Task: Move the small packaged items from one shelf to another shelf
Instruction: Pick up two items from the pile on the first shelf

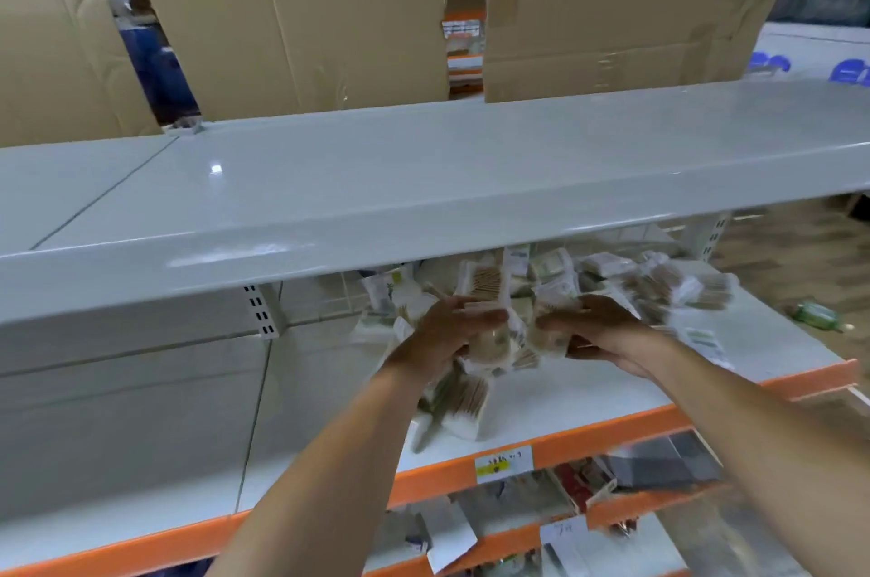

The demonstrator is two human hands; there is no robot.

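Both my hands reach under the grey top shelf (423,181) and hold a bundle of small clear packets (506,336) of thin wooden sticks between them. My left hand (447,336) grips the bundle from the left, and my right hand (598,331) grips it from the right. The bundle hangs a little above the white lower shelf (588,393) with the orange front edge. More packets (659,289) lie in a loose pile at the back right of that shelf. A few packets (459,407) dangle or lie below my left wrist.
Tall cardboard sheets (292,11) stand behind the top shelf. A yellow price label (503,463) sits on the orange edge. Lower shelves (612,496) hold other packaged goods. A green bottle (817,316) lies on the floor at right.
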